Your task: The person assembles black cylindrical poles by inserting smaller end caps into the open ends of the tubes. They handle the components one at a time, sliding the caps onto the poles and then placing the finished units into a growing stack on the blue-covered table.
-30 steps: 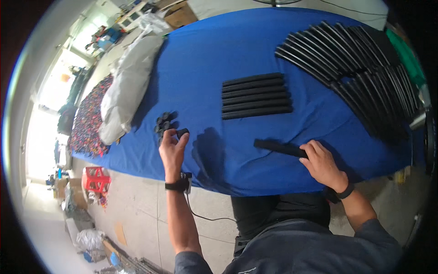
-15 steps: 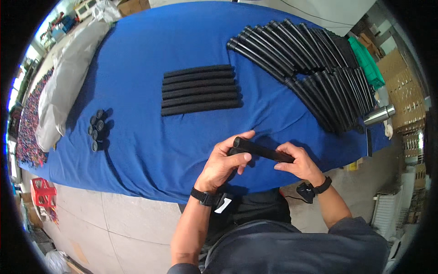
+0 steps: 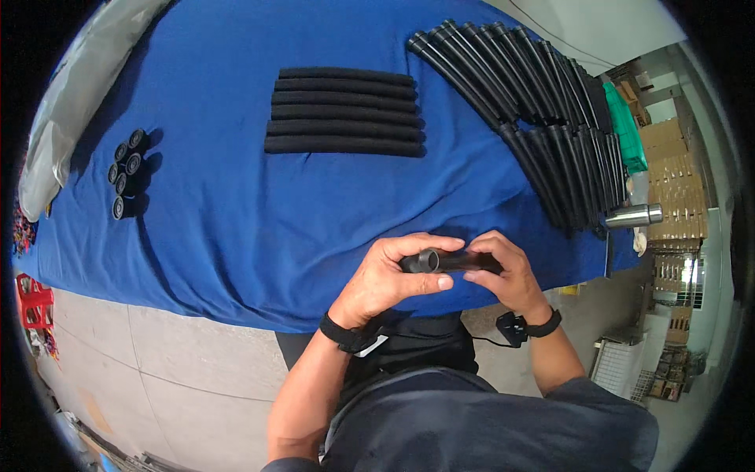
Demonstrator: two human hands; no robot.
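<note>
In front of my body, above the near edge of the blue cloth, I hold a short black tube (image 3: 460, 262) crosswise. My right hand (image 3: 510, 275) is closed round its right part. My left hand (image 3: 388, 275) has thumb and fingers closed about the other end, where a round, open-looking rim points up at me. A further dark piece (image 3: 409, 263) shows inside the left palm; I cannot tell whether it is a separate cap. Beyond my hands lies a row of several matt black foam sleeves (image 3: 344, 114), side by side. Small round black caps (image 3: 119, 208) stand in a cluster at left.
Long black tubes (image 3: 543, 169) lie in two fanned rows at right. Near them are a shiny metal cylinder (image 3: 634, 215) and a green crate (image 3: 627, 130). A grey-white bag (image 3: 79, 102) lies along the far left. A red plastic crate (image 3: 34, 301) stands low at left.
The tube has turned, so its left end now faces me more, and my hands have come closer together on it. The whole view has shifted, with the table's things appearing higher.
</note>
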